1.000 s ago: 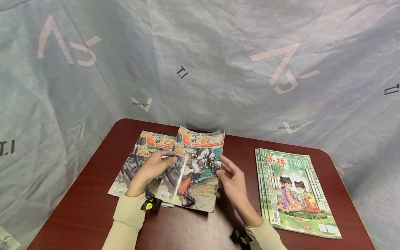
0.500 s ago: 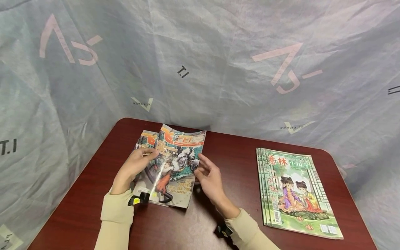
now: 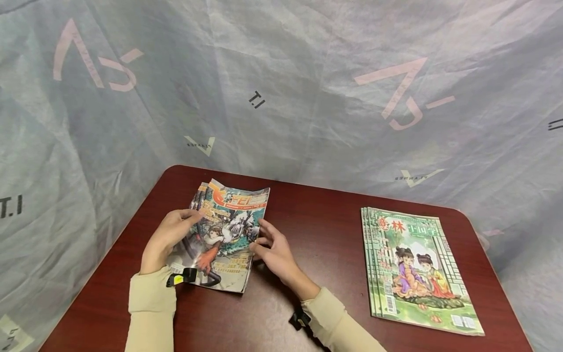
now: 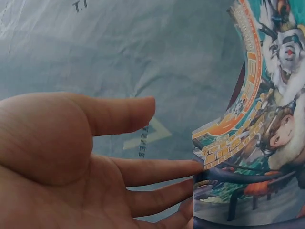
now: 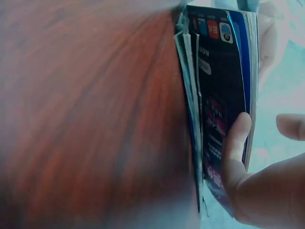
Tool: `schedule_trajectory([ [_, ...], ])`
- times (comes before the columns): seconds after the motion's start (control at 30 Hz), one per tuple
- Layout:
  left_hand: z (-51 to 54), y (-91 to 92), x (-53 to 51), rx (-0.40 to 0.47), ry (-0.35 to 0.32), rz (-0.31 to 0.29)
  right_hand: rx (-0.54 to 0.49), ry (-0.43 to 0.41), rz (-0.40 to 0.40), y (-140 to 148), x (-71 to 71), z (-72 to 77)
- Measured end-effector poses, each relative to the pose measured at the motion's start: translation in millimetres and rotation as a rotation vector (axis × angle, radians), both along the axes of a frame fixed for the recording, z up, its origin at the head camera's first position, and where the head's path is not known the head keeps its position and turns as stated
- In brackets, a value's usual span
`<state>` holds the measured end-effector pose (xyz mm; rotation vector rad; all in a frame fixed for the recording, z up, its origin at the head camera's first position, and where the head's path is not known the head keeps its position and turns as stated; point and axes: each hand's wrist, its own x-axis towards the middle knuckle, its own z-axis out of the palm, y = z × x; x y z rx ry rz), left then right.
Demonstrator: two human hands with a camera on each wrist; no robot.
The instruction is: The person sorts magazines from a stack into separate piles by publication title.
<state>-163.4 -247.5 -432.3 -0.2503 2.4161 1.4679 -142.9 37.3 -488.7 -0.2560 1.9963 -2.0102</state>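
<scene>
In the head view a magazine point(image 3: 233, 239) with a robot and a figure in red on its cover lies tilted over a small stack of like magazines point(image 3: 198, 200). My left hand point(image 3: 169, 234) is at its left edge. The left wrist view shows those fingers point(image 4: 162, 167) straight, their tips against the edge, the thumb apart. At the right edge is my right hand point(image 3: 274, 249). In the right wrist view one finger point(image 5: 237, 138) lies along the dark back cover point(image 5: 214, 86), and the thumb point(image 5: 290, 126) stands clear of the pages. Other magazines point(image 5: 190, 95) lie beneath it.
On the right of the dark red table point(image 3: 316, 230) lies a fanned stack of green magazines point(image 3: 422, 274), two children drawn on the top cover. Grey printed cloth point(image 3: 281, 98) hangs behind the table and along both sides.
Both hands have carried the magazine leftward, from beside the left stack to over it, so that it covers most of the stack. The green magazines have stayed in place.
</scene>
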Motion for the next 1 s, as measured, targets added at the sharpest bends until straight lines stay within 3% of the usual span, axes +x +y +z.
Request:
schedule_trajectory([
  [0.23, -5.3, -7.9, -0.9, 0.007, -0.039, 0.02, 0.084, 0.016, 0.014, 0.4, 1.0, -3.0],
  [0.5, -7.0, -8.8, -4.0, -0.035, -0.036, -0.045, 0.269, 0.104, -0.04, 3.1, 9.3, -1.2],
  [0.73, -8.9, -7.9, -4.8, -0.055, -0.007, -0.029, 0.297, 0.128, -0.058, 2.2, 8.3, -1.2],
  [1.0, -11.1, -5.2, -5.0, -0.065, -0.029, -0.024, 0.263, 0.124, -0.039, 2.1, 6.6, -2.6],
])
